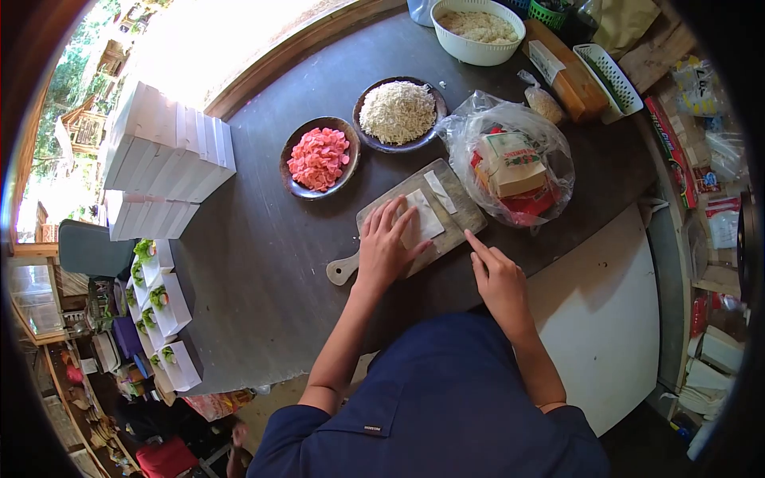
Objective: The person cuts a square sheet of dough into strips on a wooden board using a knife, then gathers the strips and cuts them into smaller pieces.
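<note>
A wooden cutting board [470, 213] with a round-ended handle lies on the dark table. On it rest a flat white slab [424, 217] and a narrower white strip [439, 192] cut apart from it. My left hand [386, 241] lies spread on the slab's left part, hiding some of it. My right hand [500, 280] is closed round a knife [453, 226], index finger stretched along it. The blade lies over the board, right of the slab; the handle is mostly hidden in my hand.
Beyond the board stand a bowl of pink slices [319, 159] and a bowl of white shreds [398, 113]. A clear plastic bag [550, 163] holding packets sits right of the board. White boxes [171, 151] are stacked at left; a white basin [478, 52] stands at the back.
</note>
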The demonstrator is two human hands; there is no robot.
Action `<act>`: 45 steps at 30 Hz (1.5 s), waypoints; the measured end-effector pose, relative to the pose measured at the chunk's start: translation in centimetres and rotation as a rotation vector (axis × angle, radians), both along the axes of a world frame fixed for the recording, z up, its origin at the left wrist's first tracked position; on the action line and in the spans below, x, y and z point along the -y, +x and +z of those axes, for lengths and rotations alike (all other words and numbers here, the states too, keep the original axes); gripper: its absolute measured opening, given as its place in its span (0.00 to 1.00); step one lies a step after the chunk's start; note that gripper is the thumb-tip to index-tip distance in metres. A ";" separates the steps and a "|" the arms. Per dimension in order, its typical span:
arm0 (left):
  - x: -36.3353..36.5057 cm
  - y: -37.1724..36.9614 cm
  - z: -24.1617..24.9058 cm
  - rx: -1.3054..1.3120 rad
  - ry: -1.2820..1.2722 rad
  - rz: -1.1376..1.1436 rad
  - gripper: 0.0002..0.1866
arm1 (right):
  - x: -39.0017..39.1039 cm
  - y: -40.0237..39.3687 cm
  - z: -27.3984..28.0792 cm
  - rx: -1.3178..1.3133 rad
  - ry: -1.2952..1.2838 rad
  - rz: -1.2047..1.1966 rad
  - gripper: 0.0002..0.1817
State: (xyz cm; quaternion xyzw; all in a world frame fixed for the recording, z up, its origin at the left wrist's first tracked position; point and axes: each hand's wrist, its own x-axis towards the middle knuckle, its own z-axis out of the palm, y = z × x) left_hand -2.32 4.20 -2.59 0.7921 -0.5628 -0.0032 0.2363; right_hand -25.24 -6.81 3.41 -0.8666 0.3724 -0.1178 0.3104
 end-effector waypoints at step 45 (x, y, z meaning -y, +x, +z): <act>1.8 -0.9 0.0 -0.086 -0.072 0.091 0.29 | -1.1 4.6 2.5 -0.515 -0.383 0.262 0.40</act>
